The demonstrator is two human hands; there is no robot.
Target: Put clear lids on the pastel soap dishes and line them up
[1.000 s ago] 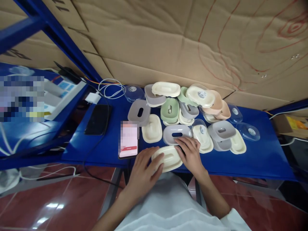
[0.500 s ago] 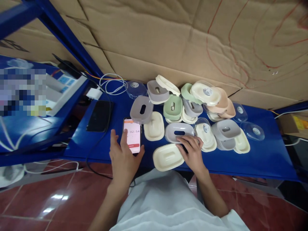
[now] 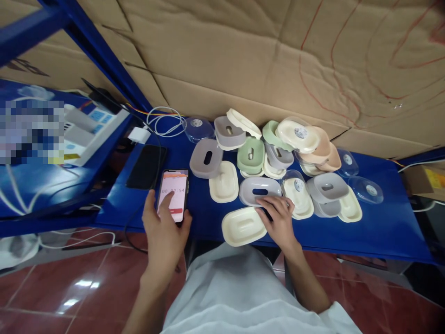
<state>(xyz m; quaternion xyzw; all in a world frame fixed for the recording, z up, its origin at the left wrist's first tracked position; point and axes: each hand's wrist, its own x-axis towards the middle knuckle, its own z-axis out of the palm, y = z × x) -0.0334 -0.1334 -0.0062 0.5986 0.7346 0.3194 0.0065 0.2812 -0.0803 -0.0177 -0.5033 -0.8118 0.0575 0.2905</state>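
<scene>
My left hand (image 3: 165,232) spans a lit smartphone (image 3: 178,204), with the thumb at its right edge, a finger over the screen and others by the left edge. The screen shows a timer and a red button. My right hand (image 3: 278,220) rests palm down, its fingers loosely bent over the near rim of a grey oval soap dish (image 3: 247,191) with a slot in its middle. The right thumb is apart from the fingers, by the corner of a cream tray (image 3: 241,227) at the table's front edge. Left of the grey dish lies another cream tray (image 3: 224,183).
Behind are grey, green (image 3: 251,155) and peach dish parts (image 3: 334,157), some stacked. Clear lids (image 3: 365,189) lie to the right. A dark phone (image 3: 146,167), white charger (image 3: 139,134) and coiled cable lie left on the blue table (image 3: 392,227). Cardboard (image 3: 225,60) stands behind.
My left hand has slid the smartphone to the left, away from the cream tray. My right hand and the soap dishes stay where they were.
</scene>
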